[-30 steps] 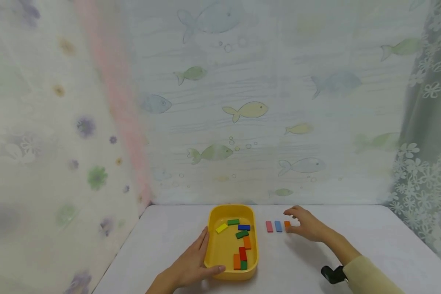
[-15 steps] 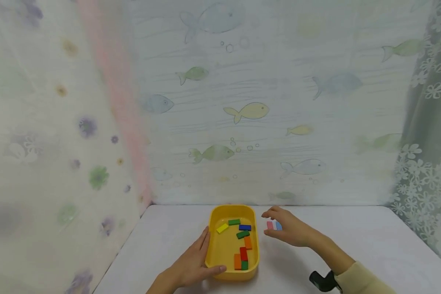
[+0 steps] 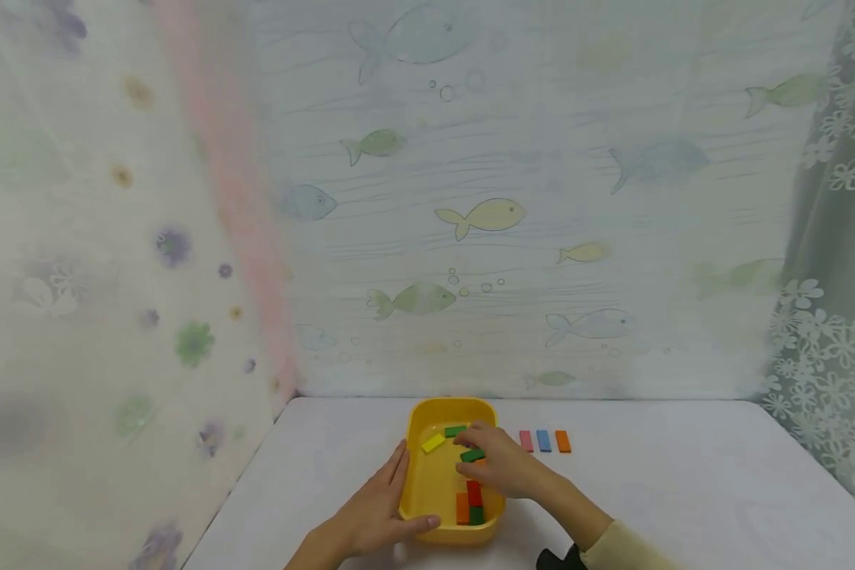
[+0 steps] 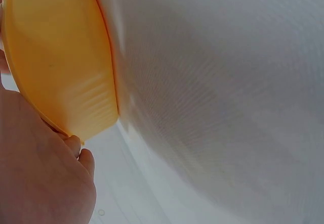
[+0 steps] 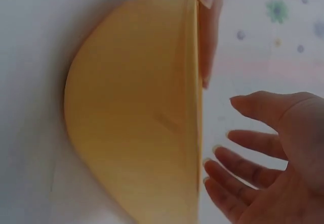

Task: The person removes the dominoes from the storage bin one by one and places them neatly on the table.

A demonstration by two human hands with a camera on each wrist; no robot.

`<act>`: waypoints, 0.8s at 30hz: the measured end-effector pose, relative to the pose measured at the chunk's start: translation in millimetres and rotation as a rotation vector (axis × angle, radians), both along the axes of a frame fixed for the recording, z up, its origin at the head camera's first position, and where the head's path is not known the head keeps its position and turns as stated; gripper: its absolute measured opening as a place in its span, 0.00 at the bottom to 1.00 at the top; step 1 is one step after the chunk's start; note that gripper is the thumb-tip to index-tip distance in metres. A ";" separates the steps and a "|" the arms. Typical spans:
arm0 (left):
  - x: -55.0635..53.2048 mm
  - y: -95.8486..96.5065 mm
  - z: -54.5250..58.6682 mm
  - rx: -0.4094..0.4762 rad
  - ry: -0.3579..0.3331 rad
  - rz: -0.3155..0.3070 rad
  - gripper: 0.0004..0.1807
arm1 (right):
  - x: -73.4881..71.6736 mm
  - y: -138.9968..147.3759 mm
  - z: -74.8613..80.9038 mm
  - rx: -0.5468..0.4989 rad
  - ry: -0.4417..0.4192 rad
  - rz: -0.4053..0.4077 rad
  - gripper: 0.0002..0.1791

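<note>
My left hand (image 3: pixel 363 503) holds a yellow plastic tub (image 3: pixel 463 537) at its left side, the thumb at the near rim. Over the tub's right part hovers my right hand (image 3: pixel 502 465), fingers loosely spread; the right wrist view shows nothing between them. Inside lie small flat blocks: yellow (image 3: pixel 433 442), green (image 3: pixel 454 431), another green (image 3: pixel 472 456) near the right fingertips, red (image 3: pixel 474 494), orange (image 3: pixel 462 509) and a green one (image 3: pixel 476 516) in the near right corner. A second orange block is mostly covered by the right hand, and the dark blue one is hidden.
Right of the tub, a row of blocks lies on the white table (image 3: pixel 648 483): pink (image 3: pixel 526 441), light blue (image 3: pixel 544 441) and orange (image 3: pixel 563 442). A fish-patterned curtain (image 3: pixel 413 237) hangs behind the table. The right wrist carries a black device (image 3: pixel 559 558).
My right hand has left the orange block at the row's right end and moved left, over the pink and light blue blocks, to above the tub. The left hand stays at the tub.
</note>
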State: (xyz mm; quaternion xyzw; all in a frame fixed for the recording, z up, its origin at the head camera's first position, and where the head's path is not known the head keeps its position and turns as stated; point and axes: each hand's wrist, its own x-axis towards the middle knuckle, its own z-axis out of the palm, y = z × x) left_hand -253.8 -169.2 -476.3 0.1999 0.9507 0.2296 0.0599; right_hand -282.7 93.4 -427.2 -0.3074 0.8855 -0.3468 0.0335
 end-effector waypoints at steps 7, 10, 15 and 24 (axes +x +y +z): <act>-0.1 -0.8 -0.2 0.005 0.007 -0.012 0.62 | -7.9 -34.6 -15.5 -0.050 -0.067 -0.082 0.27; 0.3 -0.9 0.0 0.002 0.012 -0.018 0.62 | -13.7 -47.4 -27.8 -0.064 -0.071 -0.153 0.32; 0.2 -0.6 -1.2 -0.007 0.009 -0.018 0.61 | -21.0 -61.8 -42.4 -0.066 -0.083 -0.255 0.37; 0.9 -0.4 -0.6 -0.013 0.002 -0.013 0.62 | -31.3 -69.4 -44.4 -0.026 -0.146 -0.271 0.39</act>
